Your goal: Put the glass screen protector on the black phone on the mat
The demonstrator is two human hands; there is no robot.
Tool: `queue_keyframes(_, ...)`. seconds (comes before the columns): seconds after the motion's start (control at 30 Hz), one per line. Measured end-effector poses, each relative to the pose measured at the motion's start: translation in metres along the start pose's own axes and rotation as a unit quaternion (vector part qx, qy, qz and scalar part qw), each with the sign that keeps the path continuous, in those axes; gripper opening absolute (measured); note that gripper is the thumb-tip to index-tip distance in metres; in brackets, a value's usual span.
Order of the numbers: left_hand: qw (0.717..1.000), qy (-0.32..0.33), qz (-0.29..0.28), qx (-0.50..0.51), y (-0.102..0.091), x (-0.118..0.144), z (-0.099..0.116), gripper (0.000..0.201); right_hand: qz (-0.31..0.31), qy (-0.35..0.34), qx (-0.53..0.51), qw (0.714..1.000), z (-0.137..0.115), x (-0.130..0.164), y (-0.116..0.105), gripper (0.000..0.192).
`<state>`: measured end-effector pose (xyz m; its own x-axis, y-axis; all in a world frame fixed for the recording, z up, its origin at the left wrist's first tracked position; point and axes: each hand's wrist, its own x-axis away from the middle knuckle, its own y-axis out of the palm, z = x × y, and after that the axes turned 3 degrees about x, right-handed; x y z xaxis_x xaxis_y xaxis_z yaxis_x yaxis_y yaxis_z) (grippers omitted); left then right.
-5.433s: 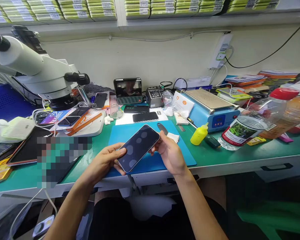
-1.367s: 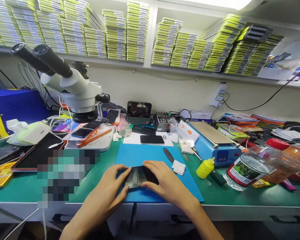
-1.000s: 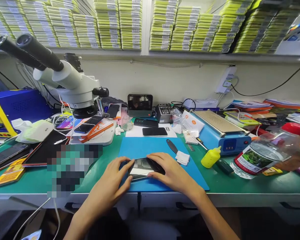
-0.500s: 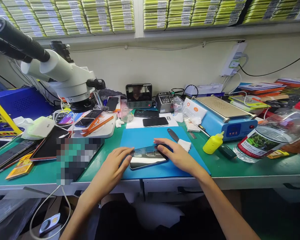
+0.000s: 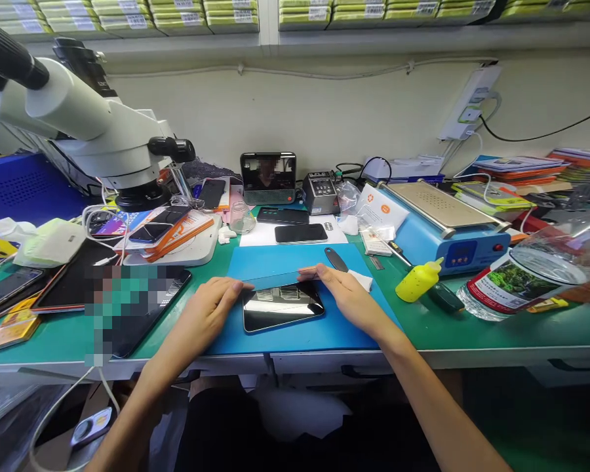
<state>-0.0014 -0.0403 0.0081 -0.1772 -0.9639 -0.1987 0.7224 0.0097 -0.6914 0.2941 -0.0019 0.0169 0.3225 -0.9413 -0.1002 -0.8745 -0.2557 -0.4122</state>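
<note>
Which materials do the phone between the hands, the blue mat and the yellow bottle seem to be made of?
Phone: front likely glass, glossy, as it mirrors bright shapes.
Blue mat: perhaps rubber or silicone, matt, showing little glare.
Yellow bottle: probably plastic, lightly glossy, with soft highlights and a narrow nozzle.

A white microscope (image 5: 88, 121) with black eyepieces (image 5: 12, 58) rises over the left of the green worktop (image 5: 447, 333). Near the wall (image 5: 324, 108), a small dark screen (image 5: 268, 176) stands beside a black device (image 5: 320, 195). To my right sit a blue machine (image 5: 423, 244) with a gold plate (image 5: 435, 203), a yellow squeeze bottle (image 5: 417, 282) and a clear bottle (image 5: 521, 278). Yellow-green packs (image 5: 305, 14) line the shelf (image 5: 373, 40) above.
</note>
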Motion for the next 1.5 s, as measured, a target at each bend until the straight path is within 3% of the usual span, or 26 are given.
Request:
queue_keyframes(0.57,1.0,-0.017,0.014,0.003,-0.001,0.001,0.007,0.062,-0.005,0.004,0.0,1.0,0.001,-0.005,-0.001,0.063)
queue_keyframes(0.73,1.0,-0.001,-0.002,0.005,-0.004,0.006,0.004,0.054,-0.054,-0.014,0.031,0.998,0.0,-0.001,-0.013,0.063)
queue_keyframes(0.9,0.999,0.023,-0.041,-0.003,-0.011,0.013,0.0,0.045,-0.132,-0.008,0.074,0.988,-0.006,0.0,-0.03,0.051)
queue_keyframes(1.07,0.996,0.052,-0.065,-0.037,-0.012,0.022,-0.01,0.053,-0.163,-0.007,0.11,0.98,-0.008,-0.001,-0.037,0.051)
queue_keyframes(1.27,0.995,0.06,-0.06,-0.052,-0.006,0.028,-0.018,0.061,-0.163,-0.035,0.148,0.975,0.005,0.0,-0.037,0.066)
queue_keyframes(1.5,0.997,0.047,-0.048,-0.029,-0.006,0.029,-0.018,0.074,-0.162,-0.046,0.189,0.967,0.008,0.003,-0.036,0.061)
